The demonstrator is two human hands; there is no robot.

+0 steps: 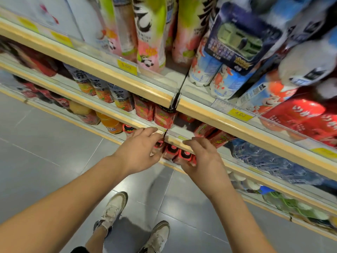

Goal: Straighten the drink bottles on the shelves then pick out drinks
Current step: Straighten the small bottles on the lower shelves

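Both of my hands reach to a lower shelf holding small red and black drink bottles (172,151). My left hand (141,149) curls its fingers around one of them at the shelf's front edge. My right hand (202,157) grips the side of the bottle at the right end of that row (187,157). Red cartons (163,115) stand on the shelf above, and some cartons (218,137) lean tilted to the right.
Wooden-edged shelves (113,74) run diagonally, with yellow price tags (240,114). Tall pink and green bottles (151,33) and blue bottles (206,68) fill the top shelf. Water bottles (264,159) sit lower right. Grey tiled floor (45,143) and my shoes (113,209) lie below.
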